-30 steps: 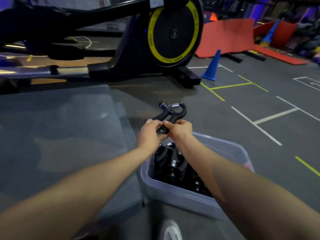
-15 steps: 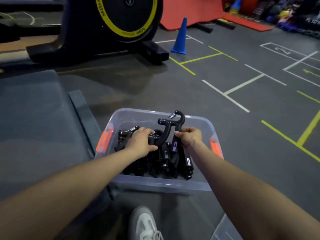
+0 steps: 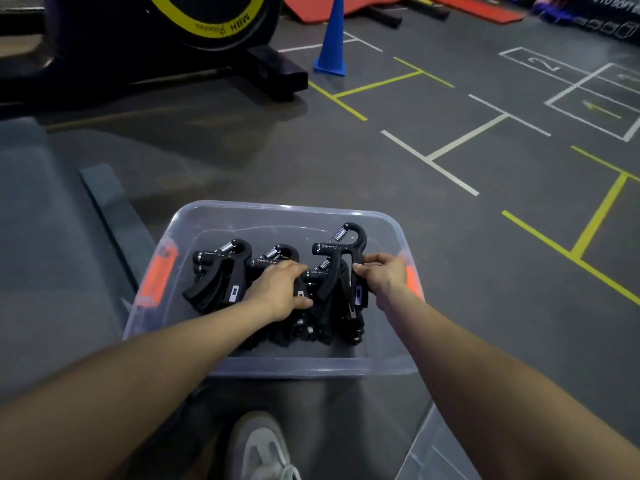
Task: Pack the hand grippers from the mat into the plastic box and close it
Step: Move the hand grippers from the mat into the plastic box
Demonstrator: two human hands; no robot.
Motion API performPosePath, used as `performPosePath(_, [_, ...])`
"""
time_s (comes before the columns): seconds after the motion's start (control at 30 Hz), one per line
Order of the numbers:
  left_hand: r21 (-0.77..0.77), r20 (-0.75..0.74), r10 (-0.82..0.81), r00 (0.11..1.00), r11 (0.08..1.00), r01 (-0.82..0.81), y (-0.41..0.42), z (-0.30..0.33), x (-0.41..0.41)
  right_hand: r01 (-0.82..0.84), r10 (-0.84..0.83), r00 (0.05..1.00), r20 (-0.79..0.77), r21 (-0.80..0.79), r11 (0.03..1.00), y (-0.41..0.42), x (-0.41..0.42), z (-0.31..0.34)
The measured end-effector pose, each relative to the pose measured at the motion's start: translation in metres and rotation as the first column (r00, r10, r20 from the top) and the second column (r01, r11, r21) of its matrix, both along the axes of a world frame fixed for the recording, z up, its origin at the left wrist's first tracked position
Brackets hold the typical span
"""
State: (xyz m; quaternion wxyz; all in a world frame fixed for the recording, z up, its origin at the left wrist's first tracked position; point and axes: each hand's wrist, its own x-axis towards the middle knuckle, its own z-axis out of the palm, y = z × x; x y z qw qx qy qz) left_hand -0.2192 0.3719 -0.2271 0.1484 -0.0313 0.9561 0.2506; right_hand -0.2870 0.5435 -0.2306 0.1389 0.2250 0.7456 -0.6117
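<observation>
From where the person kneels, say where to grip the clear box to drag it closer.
Grip the plastic box by its near rim, coming from above: that edge faces the person and overhangs the wall as a lip. The orange latches sit on the short sides, and the hand grippers fill the middle.

You see a box [image 3: 304, 368] of clear, smooth plastic, faintly frosted, with glossy orange plastic latches [image 3: 157, 275] at its ends. The grippers [image 3: 221, 275] inside are matt black plastic with bright coiled metal springs [image 3: 340, 233]. The floor [image 3: 381, 188] is dark grey with a dull sheen and painted lines. The mat [image 3: 41, 237] looks soft and matt. The cone [image 3: 331, 36] is smooth blue plastic. The shoe [image 3: 263, 452] is pale and matt, its material unclear.
</observation>
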Motion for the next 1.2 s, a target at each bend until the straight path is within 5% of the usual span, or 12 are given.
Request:
performPosePath(0.7, [0.015,0.034,-0.013,0.999,1.000,0.012,0.000,-0.009,-0.001,-0.054,0.014,0.987,0.159,0.251,0.967,-0.005,0.006,-0.014])
performPosePath(1.2, [-0.030,0.084,-0.027,0.996,0.999,0.029,0.000,0.003,-0.003,-0.169,0.174,0.985,0.009,0.304,0.938,-0.017,0.006,-0.003])
